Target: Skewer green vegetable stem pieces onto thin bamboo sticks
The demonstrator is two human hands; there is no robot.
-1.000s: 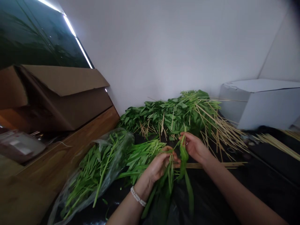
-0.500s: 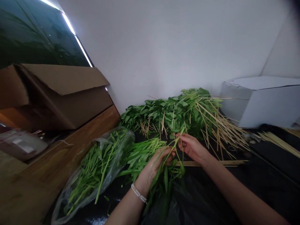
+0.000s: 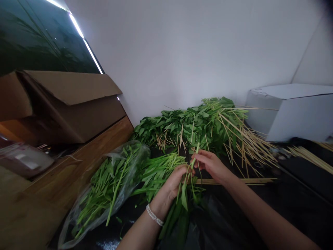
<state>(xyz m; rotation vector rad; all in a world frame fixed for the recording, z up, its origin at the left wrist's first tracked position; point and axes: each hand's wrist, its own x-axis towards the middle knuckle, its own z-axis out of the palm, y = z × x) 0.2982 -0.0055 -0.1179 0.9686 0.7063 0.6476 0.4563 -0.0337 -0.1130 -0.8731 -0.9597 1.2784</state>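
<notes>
My left hand (image 3: 177, 180), with a white beaded bracelet on its wrist, is closed around a few green leafy stems (image 3: 184, 196) that look like water spinach. Their leaves hang down over the black plastic. My right hand (image 3: 212, 165) pinches the upper end of the same stems, just above the left fingers. Left of my left hand lies a loose bunch of the same greens (image 3: 161, 170). A clear plastic bag (image 3: 130, 185) beside it holds more stems. Behind both hands rests a long pile of greens (image 3: 189, 121) with thin bamboo sticks (image 3: 249, 142) on and among it.
A row of bamboo sticks (image 3: 241, 181) lies just beyond my right forearm. More sticks (image 3: 309, 156) are at the far right, below a white box (image 3: 301, 111). An open cardboard box (image 3: 85, 118) stands at left beside a wooden board (image 3: 109, 146). A pale wall (image 3: 187, 52) closes the back.
Both hands have shifted slightly, the right one a little left and down. The stems between them now stand more upright, and the hanging leaves have swung. Elsewhere things stay put.
</notes>
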